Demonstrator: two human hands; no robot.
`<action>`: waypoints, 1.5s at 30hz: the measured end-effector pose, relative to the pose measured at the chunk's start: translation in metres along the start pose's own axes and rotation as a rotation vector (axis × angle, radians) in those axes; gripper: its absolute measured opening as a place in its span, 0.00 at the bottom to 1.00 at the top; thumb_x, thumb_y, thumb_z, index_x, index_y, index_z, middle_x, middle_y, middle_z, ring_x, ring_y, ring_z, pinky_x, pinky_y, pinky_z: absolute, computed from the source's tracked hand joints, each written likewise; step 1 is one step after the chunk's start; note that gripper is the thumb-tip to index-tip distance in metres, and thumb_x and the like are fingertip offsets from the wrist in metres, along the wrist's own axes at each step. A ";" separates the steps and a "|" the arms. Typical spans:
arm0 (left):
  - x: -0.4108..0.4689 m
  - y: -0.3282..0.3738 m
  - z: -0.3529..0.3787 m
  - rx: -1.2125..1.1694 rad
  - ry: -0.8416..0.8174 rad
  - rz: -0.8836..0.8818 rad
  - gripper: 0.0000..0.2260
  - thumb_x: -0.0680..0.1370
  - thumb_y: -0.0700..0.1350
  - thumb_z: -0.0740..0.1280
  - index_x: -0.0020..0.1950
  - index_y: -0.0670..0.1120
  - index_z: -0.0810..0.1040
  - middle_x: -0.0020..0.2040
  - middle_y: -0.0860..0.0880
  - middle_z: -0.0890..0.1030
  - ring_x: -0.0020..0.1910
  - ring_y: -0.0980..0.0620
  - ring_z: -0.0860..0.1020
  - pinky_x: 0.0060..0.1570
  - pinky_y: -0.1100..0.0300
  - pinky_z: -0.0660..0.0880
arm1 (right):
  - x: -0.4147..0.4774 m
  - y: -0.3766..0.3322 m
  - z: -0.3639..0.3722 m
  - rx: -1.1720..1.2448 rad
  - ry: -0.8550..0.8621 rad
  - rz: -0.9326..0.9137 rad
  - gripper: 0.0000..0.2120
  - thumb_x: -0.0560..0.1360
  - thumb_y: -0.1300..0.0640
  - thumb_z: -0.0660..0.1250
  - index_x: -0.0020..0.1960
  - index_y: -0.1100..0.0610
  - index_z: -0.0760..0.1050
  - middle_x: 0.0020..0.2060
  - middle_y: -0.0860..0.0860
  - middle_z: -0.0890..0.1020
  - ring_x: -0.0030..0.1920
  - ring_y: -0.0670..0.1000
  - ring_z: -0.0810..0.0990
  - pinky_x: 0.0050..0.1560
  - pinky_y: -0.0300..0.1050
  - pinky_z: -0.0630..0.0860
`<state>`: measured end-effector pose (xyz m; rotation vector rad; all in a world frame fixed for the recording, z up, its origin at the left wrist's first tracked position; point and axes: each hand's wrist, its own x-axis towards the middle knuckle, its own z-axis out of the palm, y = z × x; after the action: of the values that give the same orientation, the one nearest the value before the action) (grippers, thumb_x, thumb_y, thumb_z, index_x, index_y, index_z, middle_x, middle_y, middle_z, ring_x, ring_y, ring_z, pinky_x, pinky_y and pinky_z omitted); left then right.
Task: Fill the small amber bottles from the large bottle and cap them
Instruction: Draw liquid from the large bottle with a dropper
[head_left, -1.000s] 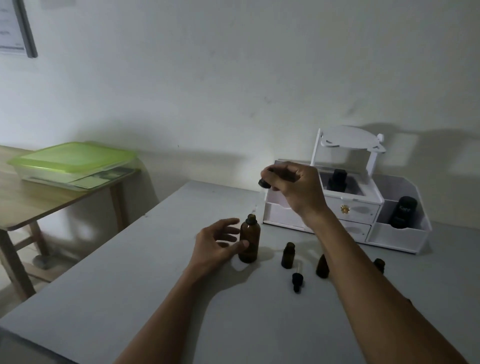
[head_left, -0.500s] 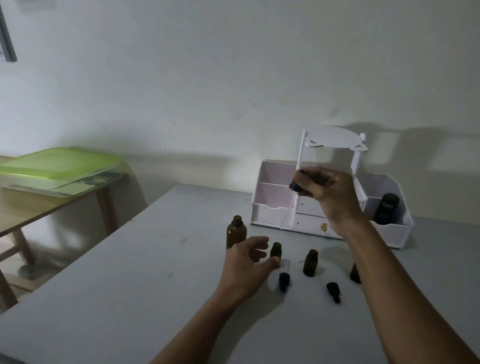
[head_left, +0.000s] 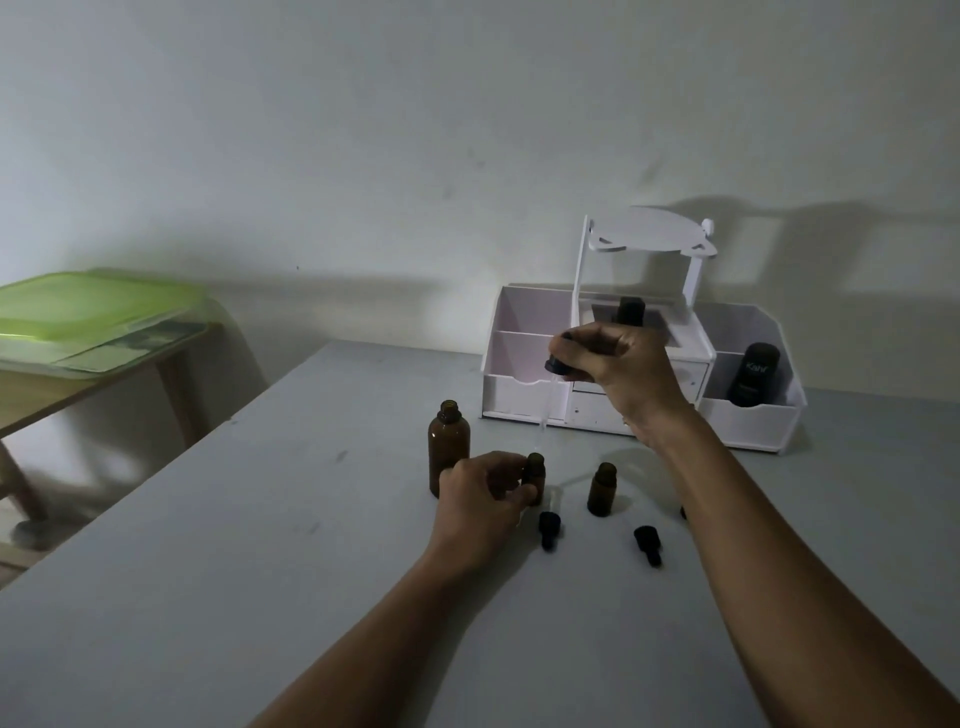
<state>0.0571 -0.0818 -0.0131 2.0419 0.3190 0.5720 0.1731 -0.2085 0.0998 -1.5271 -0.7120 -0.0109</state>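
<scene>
The large amber bottle (head_left: 448, 451) stands open on the grey table (head_left: 260, 571). Just to its right, my left hand (head_left: 485, 493) grips a small amber bottle (head_left: 534, 470). My right hand (head_left: 615, 364) holds a dropper (head_left: 555, 365) by its black cap, and the clear glass tube hangs down with its tip just above that small bottle's mouth. A second small amber bottle (head_left: 602, 489) stands open further right. Two black dropper caps (head_left: 549, 529) (head_left: 648, 543) lie in front of the bottles. A third small bottle is mostly hidden behind my right forearm.
A white desk organiser (head_left: 524, 395) with a raised shelf and drawers stands at the back of the table, holding two dark containers (head_left: 753, 374). A wooden side table (head_left: 62, 384) on the left carries a green-lidded box (head_left: 93, 306). A wall is close behind.
My left hand let go of the large bottle and took hold of the small bottle to its right. My right hand carried the dropper from above the large bottle to above the small one.
</scene>
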 end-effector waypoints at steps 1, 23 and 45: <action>0.001 0.000 0.001 0.006 0.005 0.001 0.15 0.75 0.41 0.73 0.62 0.48 0.82 0.54 0.54 0.84 0.46 0.64 0.79 0.39 0.80 0.70 | 0.000 0.001 0.000 -0.003 -0.001 0.003 0.03 0.73 0.61 0.75 0.46 0.60 0.84 0.39 0.55 0.87 0.42 0.53 0.88 0.49 0.46 0.84; 0.001 0.002 0.003 0.027 -0.021 0.018 0.15 0.77 0.42 0.72 0.63 0.46 0.81 0.57 0.50 0.84 0.47 0.61 0.77 0.41 0.77 0.68 | -0.006 0.006 0.008 -0.196 -0.014 -0.057 0.03 0.73 0.65 0.74 0.41 0.59 0.84 0.32 0.46 0.85 0.33 0.43 0.85 0.37 0.29 0.78; -0.018 0.012 -0.029 -0.078 0.087 0.141 0.16 0.74 0.49 0.75 0.60 0.50 0.82 0.47 0.57 0.84 0.43 0.63 0.83 0.42 0.73 0.76 | -0.012 -0.037 0.006 0.034 0.147 -0.165 0.04 0.72 0.63 0.75 0.46 0.62 0.84 0.36 0.51 0.87 0.39 0.51 0.87 0.45 0.42 0.84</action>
<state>0.0268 -0.0746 0.0054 1.9785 0.2015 0.7508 0.1445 -0.2110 0.1269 -1.4159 -0.7147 -0.2320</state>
